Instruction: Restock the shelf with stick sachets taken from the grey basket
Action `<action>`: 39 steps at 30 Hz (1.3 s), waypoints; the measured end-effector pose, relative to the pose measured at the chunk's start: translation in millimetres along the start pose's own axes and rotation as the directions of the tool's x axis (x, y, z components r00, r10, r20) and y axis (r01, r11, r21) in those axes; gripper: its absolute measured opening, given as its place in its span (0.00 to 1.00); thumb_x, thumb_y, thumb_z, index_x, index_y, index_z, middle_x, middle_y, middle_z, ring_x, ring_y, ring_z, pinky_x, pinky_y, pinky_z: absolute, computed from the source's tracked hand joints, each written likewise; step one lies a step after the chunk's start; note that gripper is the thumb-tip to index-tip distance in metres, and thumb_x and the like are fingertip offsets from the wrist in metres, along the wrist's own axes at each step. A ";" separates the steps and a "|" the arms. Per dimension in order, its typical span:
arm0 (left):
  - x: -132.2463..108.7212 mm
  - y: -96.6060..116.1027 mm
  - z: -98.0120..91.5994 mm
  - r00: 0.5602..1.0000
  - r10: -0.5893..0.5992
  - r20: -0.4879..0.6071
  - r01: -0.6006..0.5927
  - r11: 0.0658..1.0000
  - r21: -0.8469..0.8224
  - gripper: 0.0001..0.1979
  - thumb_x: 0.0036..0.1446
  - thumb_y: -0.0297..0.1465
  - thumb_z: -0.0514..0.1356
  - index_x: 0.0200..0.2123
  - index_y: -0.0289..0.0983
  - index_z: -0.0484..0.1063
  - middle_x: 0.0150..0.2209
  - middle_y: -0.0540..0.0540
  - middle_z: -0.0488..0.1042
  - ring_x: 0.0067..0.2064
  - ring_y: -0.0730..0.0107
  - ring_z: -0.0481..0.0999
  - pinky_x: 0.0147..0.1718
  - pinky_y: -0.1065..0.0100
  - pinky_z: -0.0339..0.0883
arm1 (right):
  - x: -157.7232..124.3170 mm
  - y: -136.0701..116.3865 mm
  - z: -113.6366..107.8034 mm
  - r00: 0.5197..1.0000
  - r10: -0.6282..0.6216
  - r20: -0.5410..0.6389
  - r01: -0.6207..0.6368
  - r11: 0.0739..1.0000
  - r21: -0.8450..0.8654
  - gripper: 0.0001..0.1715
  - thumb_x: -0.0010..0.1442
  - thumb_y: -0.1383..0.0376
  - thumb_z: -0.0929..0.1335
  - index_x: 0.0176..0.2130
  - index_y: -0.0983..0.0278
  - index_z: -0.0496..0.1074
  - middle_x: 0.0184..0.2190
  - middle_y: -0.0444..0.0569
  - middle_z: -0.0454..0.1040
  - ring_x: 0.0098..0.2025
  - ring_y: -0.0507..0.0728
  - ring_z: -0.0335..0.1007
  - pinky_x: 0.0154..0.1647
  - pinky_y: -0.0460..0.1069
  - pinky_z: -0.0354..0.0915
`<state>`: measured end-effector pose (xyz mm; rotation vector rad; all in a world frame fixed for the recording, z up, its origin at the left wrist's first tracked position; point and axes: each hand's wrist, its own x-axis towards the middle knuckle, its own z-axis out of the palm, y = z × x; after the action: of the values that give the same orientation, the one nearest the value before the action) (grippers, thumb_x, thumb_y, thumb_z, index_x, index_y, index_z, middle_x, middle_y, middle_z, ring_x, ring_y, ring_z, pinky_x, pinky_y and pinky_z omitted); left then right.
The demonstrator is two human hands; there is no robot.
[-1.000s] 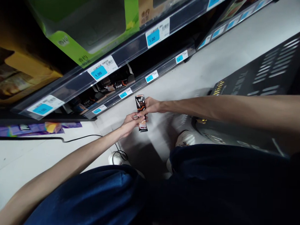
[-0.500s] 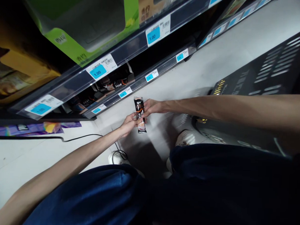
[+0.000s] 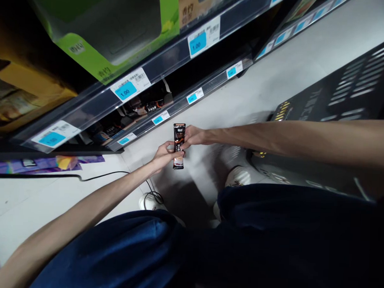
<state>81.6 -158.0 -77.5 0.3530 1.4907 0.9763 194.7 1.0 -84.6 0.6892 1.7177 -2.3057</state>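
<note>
A slim black sachet (image 3: 179, 135) with orange marks and a pale picture at its lower end is held upright between my hands, above the floor. My left hand (image 3: 163, 156) grips it from the left, its thumb lying across the front. On the other side my right hand (image 3: 194, 136) pinches the right edge with closed fingers. What the fingers do behind the sachet is hidden. Similar dark packets (image 3: 149, 107) lie in an open box on the bottom shelf, just beyond my hands.
The shelf rail (image 3: 169, 63) with blue-and-white price tags runs diagonally above my hands. A green display box (image 3: 88, 60) stands on the upper shelf. A dark slotted crate (image 3: 338, 94) is at right. A black cable (image 3: 105, 174) crosses the floor near my shoe.
The sachet has turned from a slight tilt to nearly straight up, and its lower end has swung a little left. Both hands keep hold of it.
</note>
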 end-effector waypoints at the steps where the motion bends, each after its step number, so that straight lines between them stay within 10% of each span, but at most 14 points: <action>1: -1.2 1.3 1.4 1.000 0.001 0.025 0.000 1.000 -0.025 0.30 0.40 0.32 0.74 0.46 0.35 0.66 0.31 0.46 0.80 0.35 0.64 0.81 0.39 0.62 0.71 | -0.4 1.0 -1.2 1.000 0.016 -0.004 -0.016 1.000 -0.014 0.13 0.36 0.75 0.78 0.23 0.71 0.74 0.19 0.42 0.72 0.23 0.48 0.63 0.24 0.43 0.59; 22: -1.3 -2.5 3.1 1.000 0.003 -0.022 -0.004 0.998 -0.062 0.33 0.36 0.28 0.75 0.45 0.36 0.64 0.28 0.49 0.79 0.31 0.67 0.80 0.37 0.65 0.72 | -4.2 -4.6 2.2 0.994 0.113 -0.010 -0.113 0.993 0.025 0.16 0.37 0.68 0.80 0.27 0.69 0.75 0.24 0.43 0.73 0.27 0.48 0.66 0.26 0.44 0.63; 39: -2.8 -0.1 6.1 0.989 -0.024 0.148 0.046 0.988 -0.150 0.26 0.51 0.35 0.70 0.51 0.35 0.68 0.39 0.40 0.80 0.42 0.59 0.81 0.44 0.59 0.73 | 0.3 2.5 -1.6 0.989 0.036 -0.142 -0.054 0.990 -0.127 0.18 0.39 0.61 0.80 0.29 0.68 0.79 0.25 0.46 0.77 0.25 0.49 0.68 0.23 0.44 0.60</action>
<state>87.8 -157.9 -75.0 0.2805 1.2775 1.0085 195.9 1.8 -87.2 0.8716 1.8732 -2.1379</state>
